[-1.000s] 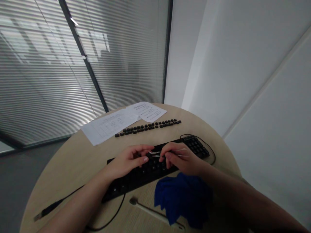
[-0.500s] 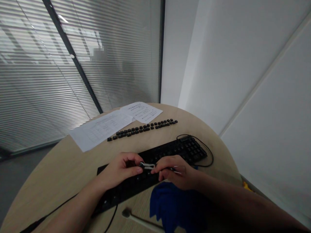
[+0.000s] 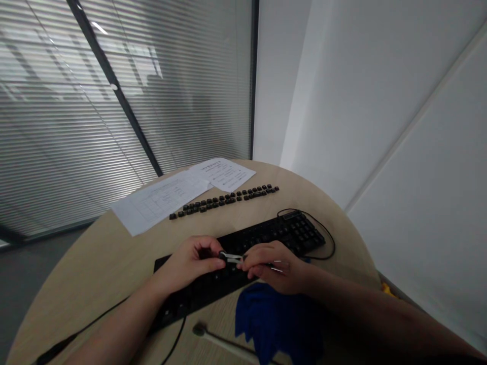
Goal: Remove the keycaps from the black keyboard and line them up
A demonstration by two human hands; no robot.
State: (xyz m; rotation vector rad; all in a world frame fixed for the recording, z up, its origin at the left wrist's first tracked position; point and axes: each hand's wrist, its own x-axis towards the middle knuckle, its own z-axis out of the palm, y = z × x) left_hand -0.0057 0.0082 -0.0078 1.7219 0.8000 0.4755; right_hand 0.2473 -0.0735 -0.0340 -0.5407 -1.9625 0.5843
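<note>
Two rows of loose keys (image 3: 221,203) already off and lined up on the counter (image 3: 91,263). Number pad (image 3: 306,230) still has its keys, more look seated elsewhere on the keyboard (image 3: 224,281), so I'd call it part done. Keyboard lies under both my hands. Left hand (image 3: 190,263): thumb and fingers nearly closed, pinching a small dark piece (image 3: 221,255), probably a key. Right hand (image 3: 276,266): fingers curled around tweezers (image 3: 232,260), tips at that piece. Brush (image 3: 224,343) and blue cloth (image 3: 277,324) lie nearer me, neither in hand.
</note>
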